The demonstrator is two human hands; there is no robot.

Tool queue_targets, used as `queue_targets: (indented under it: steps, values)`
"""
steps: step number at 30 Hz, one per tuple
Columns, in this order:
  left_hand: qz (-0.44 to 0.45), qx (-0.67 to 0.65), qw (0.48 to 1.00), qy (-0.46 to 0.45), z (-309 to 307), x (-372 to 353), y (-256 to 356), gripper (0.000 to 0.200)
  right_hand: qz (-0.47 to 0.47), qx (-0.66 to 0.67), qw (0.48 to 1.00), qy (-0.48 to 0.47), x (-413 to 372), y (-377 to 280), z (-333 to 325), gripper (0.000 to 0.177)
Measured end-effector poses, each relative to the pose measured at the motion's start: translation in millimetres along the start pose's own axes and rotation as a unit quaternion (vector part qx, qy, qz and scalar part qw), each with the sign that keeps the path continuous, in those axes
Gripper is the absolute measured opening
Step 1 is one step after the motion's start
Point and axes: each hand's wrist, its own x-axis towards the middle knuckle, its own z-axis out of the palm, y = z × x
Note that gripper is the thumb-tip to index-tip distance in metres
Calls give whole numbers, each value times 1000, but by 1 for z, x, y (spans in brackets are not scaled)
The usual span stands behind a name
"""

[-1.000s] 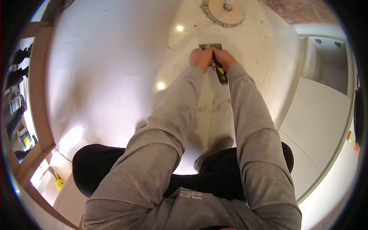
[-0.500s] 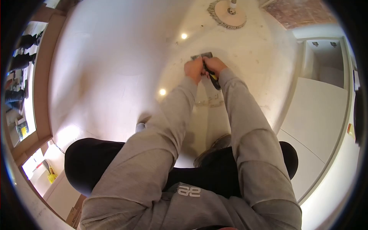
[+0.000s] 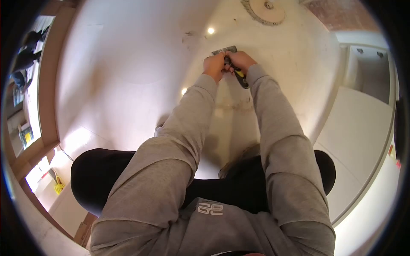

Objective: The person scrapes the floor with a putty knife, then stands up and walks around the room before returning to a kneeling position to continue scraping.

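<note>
A scraper [image 3: 241,80] with a black and yellow handle and a wide grey blade is gripped by both my hands, its blade low over or against the pale, glossy floor [image 3: 141,64]. My left hand [image 3: 214,67] is closed at the left side, near where blade and handle meet. On the other side, my right hand [image 3: 241,61] wraps the upper handle, with the handle's end sticking out below. My fingers partly cover the tool. Dark smudges [image 3: 232,105] mark the floor between my forearms.
A round, fringed mop-like disc [image 3: 264,10] lies ahead on the floor. White panels [image 3: 348,123] and an open box-like recess [image 3: 371,70] stand to the right. Brown framing [image 3: 60,85] runs along the left, with a yellow brush-like object [image 3: 59,187] beyond it.
The view has shifted, so the floor and disc sit higher in it. Both my hands and the scraper also appear slightly higher, the grip unchanged.
</note>
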Motion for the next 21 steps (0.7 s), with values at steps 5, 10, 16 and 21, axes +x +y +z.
queue_targets:
  steps: [5,10,16,21]
  values:
    - [-12,-6,984,-178,37,-15,-59,28,28,-12,999,35,-55,21,-74,34]
    - [-56,7,983,-175,85,-68,-154,37,8,-72,997,38,-121,84,-125,39]
    - [-201,-87,963,-157,109,-104,-220,40,133,-179,957,184,-172,136,-148,49]
    - [-224,-69,960,-150,108,-111,-210,38,117,-193,950,216,-173,130,-142,49]
